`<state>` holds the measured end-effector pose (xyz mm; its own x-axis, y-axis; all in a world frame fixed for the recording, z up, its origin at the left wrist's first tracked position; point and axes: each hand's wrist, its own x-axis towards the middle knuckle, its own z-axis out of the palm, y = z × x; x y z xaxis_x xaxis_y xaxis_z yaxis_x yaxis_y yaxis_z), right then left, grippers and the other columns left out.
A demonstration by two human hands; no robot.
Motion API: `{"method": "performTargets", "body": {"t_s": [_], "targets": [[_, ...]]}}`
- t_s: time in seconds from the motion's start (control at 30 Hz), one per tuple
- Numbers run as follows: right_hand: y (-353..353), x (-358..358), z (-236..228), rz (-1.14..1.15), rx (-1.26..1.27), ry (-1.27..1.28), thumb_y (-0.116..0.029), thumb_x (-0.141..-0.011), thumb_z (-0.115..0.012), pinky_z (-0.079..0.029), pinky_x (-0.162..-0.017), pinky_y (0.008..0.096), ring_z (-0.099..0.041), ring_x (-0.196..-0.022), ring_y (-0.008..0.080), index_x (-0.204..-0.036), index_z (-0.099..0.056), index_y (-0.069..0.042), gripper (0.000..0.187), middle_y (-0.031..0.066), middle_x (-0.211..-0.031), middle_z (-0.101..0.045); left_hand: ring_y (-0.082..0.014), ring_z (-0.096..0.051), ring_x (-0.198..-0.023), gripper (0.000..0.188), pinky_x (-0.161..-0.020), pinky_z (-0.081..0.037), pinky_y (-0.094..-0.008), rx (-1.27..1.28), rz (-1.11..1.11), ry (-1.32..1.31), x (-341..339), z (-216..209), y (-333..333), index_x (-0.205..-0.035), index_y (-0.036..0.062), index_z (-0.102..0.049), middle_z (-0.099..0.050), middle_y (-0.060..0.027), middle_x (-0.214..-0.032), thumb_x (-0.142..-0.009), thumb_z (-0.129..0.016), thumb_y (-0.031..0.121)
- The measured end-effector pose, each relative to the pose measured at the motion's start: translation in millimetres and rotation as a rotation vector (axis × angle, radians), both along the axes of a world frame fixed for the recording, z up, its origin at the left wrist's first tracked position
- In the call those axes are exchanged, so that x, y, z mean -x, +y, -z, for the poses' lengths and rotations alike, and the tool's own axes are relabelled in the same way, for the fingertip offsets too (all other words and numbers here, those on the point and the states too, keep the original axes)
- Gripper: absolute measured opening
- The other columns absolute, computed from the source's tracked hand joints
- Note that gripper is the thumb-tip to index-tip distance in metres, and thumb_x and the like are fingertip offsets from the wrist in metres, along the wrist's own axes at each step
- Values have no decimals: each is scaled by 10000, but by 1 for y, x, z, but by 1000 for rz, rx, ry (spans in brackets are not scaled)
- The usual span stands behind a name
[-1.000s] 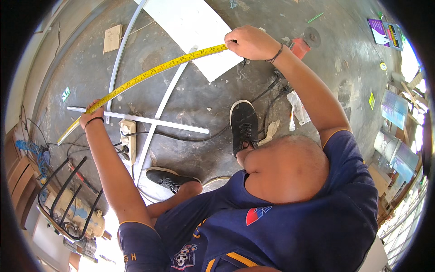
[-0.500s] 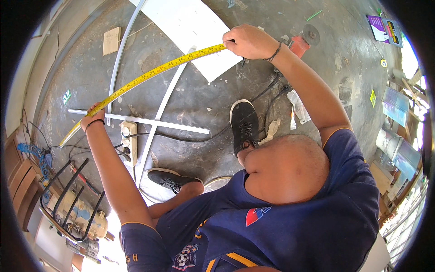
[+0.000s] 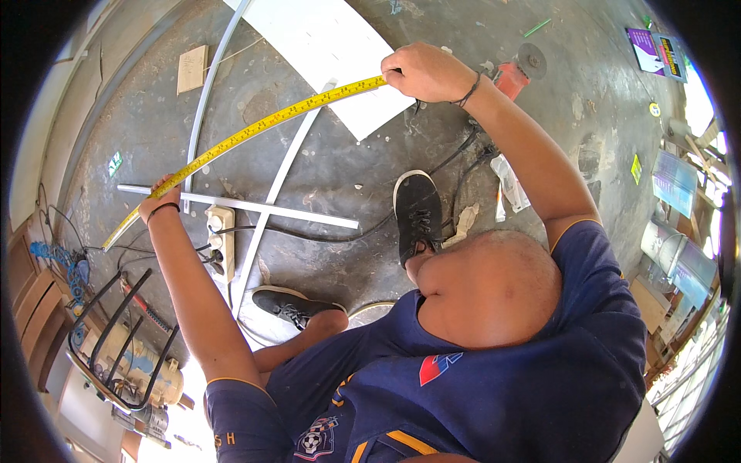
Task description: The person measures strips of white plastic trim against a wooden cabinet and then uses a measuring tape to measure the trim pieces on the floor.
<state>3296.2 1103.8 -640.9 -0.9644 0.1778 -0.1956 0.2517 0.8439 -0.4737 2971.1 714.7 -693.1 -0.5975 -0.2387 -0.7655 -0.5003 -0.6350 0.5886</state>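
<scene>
A yellow tape measure [image 3: 266, 123] stretches between my two hands, its blade bowed above the floor. My left hand [image 3: 160, 202] is closed on the blade, and a short end of it sticks out beyond the hand at the lower left. The fingers of my right hand [image 3: 424, 71] pinch the blade's other end over the corner of a white panel [image 3: 332, 46]; whether a tape case sits in that hand is hidden. Close to my left hand lies a light metal strip [image 3: 285, 214], crossed by a second, longer strip [image 3: 279, 174].
A red angle grinder [image 3: 512, 77] lies beyond my right wrist. Near my left forearm are a white power strip [image 3: 221, 245] with black cables and a compressor behind a black metal frame [image 3: 116, 347]. A wood block [image 3: 193, 69] and a curved strip [image 3: 207, 85] lie farther off.
Almost nothing differs. The whole view has shifted very slightly, while both hands keep their hold on the tape measure.
</scene>
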Motion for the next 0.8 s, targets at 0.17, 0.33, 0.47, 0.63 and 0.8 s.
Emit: {"method": "performTargets", "body": {"t_s": [0.17, 0.33, 0.47, 0.63, 0.8], "targets": [[0, 1, 1, -4, 8, -14, -146, -814, -486, -441, -591, 422, -558, -611, 340, -787, -626, -27, 186, 185, -673, -580, -207, -353, -629, 191, -606, -388, -378, 8, -12, -13, -2, -3, 1, -699, 81, -300, -312, -64, -669, -857, -282, 187], [2, 0, 5, -22, 12, 40, -145, -810, -489, -436, -588, 429, -553, -606, 346, -774, -620, -30, 178, 189, -663, -574, -204, -346, -632, 194, -603, -386, -377, 30, -19, -15, -8, -9, 9, -698, 82, -295, -308, -67, -669, -859, -277, 188], [2, 1, 3, -21, 10, 37, -144, -809, -489, -435, -587, 429, -550, -599, 349, -773, -618, -31, 175, 192, -657, -571, -205, -347, -626, 192, -607, -387, -380, 39, -16, -21, -9, -10, 9, -696, 82, -293, -307, -67, -663, -856, -276, 186], [0, 2, 1, -12, 17, 23, -142, -809, -489, -433, -586, 429, -548, -596, 351, -775, -617, -27, 175, 195, -657, -570, -204, -345, -617, 187, -609, -383, -378, 20, -15, -24, -6, -7, 5, -690, 85, -289, -302, -65, -647, -850, -277, 182], [1, 1, 5, -12, 18, 34, -142, -808, -491, -429, -581, 430, -545, -593, 351, -776, -616, -25, 174, 196, -655, -568, -201, -342, -617, 186, -605, -379, -375, 28, -20, -16, -8, -8, 7, -689, 87, -286, -299, -63, -646, -848, -277, 182]]}}
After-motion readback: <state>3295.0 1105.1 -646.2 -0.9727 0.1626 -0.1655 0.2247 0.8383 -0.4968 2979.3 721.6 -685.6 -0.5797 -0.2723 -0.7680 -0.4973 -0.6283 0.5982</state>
